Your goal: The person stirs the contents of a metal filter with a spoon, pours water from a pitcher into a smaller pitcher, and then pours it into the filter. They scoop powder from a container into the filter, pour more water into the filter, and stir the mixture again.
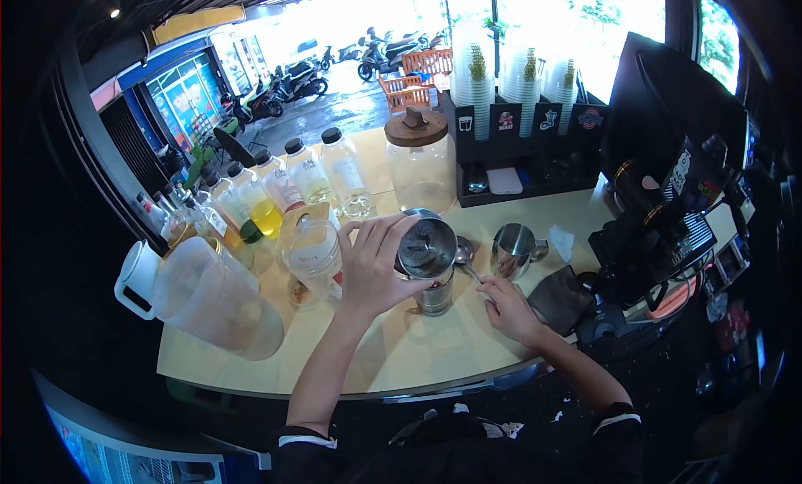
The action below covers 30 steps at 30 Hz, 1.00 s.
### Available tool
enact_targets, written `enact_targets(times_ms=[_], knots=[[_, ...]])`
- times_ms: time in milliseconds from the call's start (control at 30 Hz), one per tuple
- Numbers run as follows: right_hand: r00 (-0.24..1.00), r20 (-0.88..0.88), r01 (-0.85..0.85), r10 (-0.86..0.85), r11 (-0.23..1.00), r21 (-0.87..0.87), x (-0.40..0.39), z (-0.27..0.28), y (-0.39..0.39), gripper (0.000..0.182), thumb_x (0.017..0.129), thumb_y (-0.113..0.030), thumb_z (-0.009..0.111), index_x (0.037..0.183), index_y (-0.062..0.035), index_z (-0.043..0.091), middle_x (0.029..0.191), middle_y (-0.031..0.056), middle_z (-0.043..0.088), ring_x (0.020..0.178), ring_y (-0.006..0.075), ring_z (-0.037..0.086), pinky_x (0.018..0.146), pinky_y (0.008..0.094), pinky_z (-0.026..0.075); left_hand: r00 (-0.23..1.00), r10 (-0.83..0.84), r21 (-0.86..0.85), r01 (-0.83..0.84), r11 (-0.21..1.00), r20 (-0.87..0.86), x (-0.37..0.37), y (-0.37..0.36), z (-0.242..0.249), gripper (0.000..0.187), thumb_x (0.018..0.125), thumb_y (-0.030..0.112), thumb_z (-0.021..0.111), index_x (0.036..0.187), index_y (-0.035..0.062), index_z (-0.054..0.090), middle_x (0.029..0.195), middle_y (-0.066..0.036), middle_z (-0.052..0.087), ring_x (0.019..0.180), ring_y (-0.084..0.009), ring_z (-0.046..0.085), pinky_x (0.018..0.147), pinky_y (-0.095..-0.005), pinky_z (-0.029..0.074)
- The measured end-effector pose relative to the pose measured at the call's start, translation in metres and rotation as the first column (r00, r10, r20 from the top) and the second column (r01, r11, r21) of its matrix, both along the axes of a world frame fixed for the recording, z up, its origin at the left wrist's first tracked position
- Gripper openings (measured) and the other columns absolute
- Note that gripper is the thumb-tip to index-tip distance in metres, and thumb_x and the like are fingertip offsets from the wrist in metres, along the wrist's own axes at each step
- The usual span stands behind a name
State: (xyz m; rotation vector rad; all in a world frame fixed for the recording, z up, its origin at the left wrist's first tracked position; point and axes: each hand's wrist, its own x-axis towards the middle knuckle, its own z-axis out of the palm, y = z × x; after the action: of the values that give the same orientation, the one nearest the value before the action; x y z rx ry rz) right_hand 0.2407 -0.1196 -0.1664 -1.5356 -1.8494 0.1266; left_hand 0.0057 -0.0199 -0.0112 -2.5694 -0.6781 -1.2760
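Observation:
My left hand (pixel 378 267) is wrapped round a metal cup (pixel 428 243), its mouth tipped toward me so the grey inside with dark traces shows. Directly below that cup is a small glass (pixel 434 300) on the counter, its top hidden by the cup. In my right hand (pixel 510 311), the fingers pinch the handle of a metal spoon (pixel 464 252), whose bowl is just right of the metal cup. A steel pitcher (pixel 512 250) stands behind my right hand. Left of my left hand is a clear plastic jug (pixel 313 254).
A large translucent pitcher (pixel 217 300) with a white lid leans at the counter's left. Several black-capped bottles (pixel 307 173) line the back left. A wood-lidded jar (pixel 420 162) and a black cup holder (pixel 535 150) stand behind. A dark cloth (pixel 558 300) lies right.

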Motion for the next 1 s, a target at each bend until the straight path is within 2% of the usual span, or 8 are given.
enact_targets(times_ms=[233, 333, 400, 500, 533, 733, 833, 1000], knots=[[0.998, 0.059, 0.031, -0.038, 0.994, 0.109, 0.003, 0.025, -0.008, 0.032, 0.077, -0.001, 0.061, 0.108, -0.0059, 0.057, 0.118, 0.0125, 0.055, 0.105, 0.0339, 0.055, 0.086, 0.0404, 0.044, 1.0, -0.018, 0.125, 0.016, 0.992, 0.013, -0.002, 0.004, -0.007, 0.083, 0.045, 0.036, 0.088, 0.119, 0.0161, 0.057, 0.11, 0.001, 0.057, 0.102, -0.0178, 0.055, 0.094, -0.0424, 0.031], [0.996, 0.014, 0.081, -0.09, 0.947, 0.311, 0.023, 0.054, -0.009, 0.033, 0.078, 0.0, 0.061, 0.11, -0.0056, 0.057, 0.114, 0.0143, 0.057, 0.103, 0.0345, 0.055, 0.087, 0.0409, 0.043, 0.998, -0.044, 0.115, 0.04, 0.993, 0.035, -0.003, 0.004, -0.01, 0.082, 0.046, 0.035, 0.088, 0.119, 0.0157, 0.057, 0.109, 0.0, 0.056, 0.101, -0.0181, 0.054, 0.093, -0.0425, 0.032], [0.936, 0.024, 0.312, -0.352, 0.858, 0.408, 0.044, 0.067, -0.011, 0.028, 0.081, 0.003, 0.057, 0.108, -0.0022, 0.055, 0.11, 0.0164, 0.058, 0.103, 0.0333, 0.057, 0.09, 0.0416, 0.045, 0.997, -0.054, 0.106, 0.049, 0.993, 0.047, -0.002, 0.003, -0.011, 0.082, 0.046, 0.034, 0.088, 0.119, 0.0156, 0.057, 0.108, 0.0, 0.055, 0.101, -0.0183, 0.054, 0.093, -0.0424, 0.032], [0.903, -0.005, 0.408, -0.429, 0.856, 0.318, 0.084, 0.036, -0.005, 0.025, 0.085, 0.001, 0.053, 0.11, 0.0004, 0.055, 0.108, 0.0201, 0.057, 0.097, 0.0375, 0.057, 0.085, 0.0427, 0.045, 0.996, -0.066, 0.079, 0.06, 0.995, 0.067, 0.001, 0.003, -0.016, 0.084, 0.044, 0.034, 0.089, 0.119, 0.0144, 0.057, 0.108, -0.002, 0.054, 0.102, -0.0203, 0.052, 0.093, -0.0431, 0.033], [0.928, -0.172, 0.351, -0.33, 0.93, 0.11, 0.092, 0.033, -0.005, 0.018, 0.093, -0.005, 0.05, 0.109, 0.0024, 0.054, 0.1, 0.0188, 0.06, 0.091, 0.0327, 0.06, 0.082, 0.0382, 0.047, 0.995, -0.064, 0.06, 0.059, 0.996, 0.075, 0.002, 0.003, -0.018, 0.086, 0.042, 0.035, 0.089, 0.118, 0.0133, 0.057, 0.109, -0.004, 0.053, 0.104, -0.0221, 0.051, 0.094, -0.0439, 0.033], [0.778, -0.592, 0.141, -0.209, 0.977, -0.159, 0.096, 0.023, -0.001, 0.02, 0.099, -0.017, 0.052, 0.101, 0.0024, 0.054, 0.087, 0.0058, 0.061, 0.08, 0.011, 0.058, 0.076, 0.0259, 0.046, 0.995, -0.06, 0.071, 0.054, 0.996, 0.083, 0.008, 0.004, -0.023, 0.088, 0.041, 0.035, 0.09, 0.12, 0.0136, 0.056, 0.11, -0.004, 0.053, 0.104, -0.0227, 0.051, 0.091, -0.0421, 0.033], [0.711, -0.702, 0.024, -0.04, 0.999, -0.032, 0.099, 0.005, 0.011, 0.017, 0.099, -0.017, 0.052, 0.094, -0.0006, 0.054, 0.084, 0.0026, 0.06, 0.079, 0.0073, 0.055, 0.073, 0.0236, 0.045, 0.993, -0.066, 0.053, 0.061, 0.997, 0.094, 0.01, 0.004, -0.025, 0.089, 0.041, 0.033, 0.09, 0.12, 0.0132, 0.056, 0.112, -0.005, 0.052, 0.104, -0.0237, 0.05, 0.092, -0.0425, 0.033], [0.711, -0.703, 0.059, -0.016, 0.998, 0.037, 0.086, 0.018, 0.009, 0.016, 0.098, -0.015, 0.052, 0.088, -0.0025, 0.052, 0.08, 0.0005, 0.059, 0.078, 0.0052, 0.054, 0.071, 0.021, 0.043, 0.991, -0.044, 0.035, 0.04, 0.999, 0.124, 0.011, 0.003, -0.025, 0.086, 0.043, 0.025, 0.088, 0.121, 0.0128, 0.055, 0.113, -0.006, 0.051, 0.106, -0.0253, 0.048, 0.094, -0.0436, 0.032]])
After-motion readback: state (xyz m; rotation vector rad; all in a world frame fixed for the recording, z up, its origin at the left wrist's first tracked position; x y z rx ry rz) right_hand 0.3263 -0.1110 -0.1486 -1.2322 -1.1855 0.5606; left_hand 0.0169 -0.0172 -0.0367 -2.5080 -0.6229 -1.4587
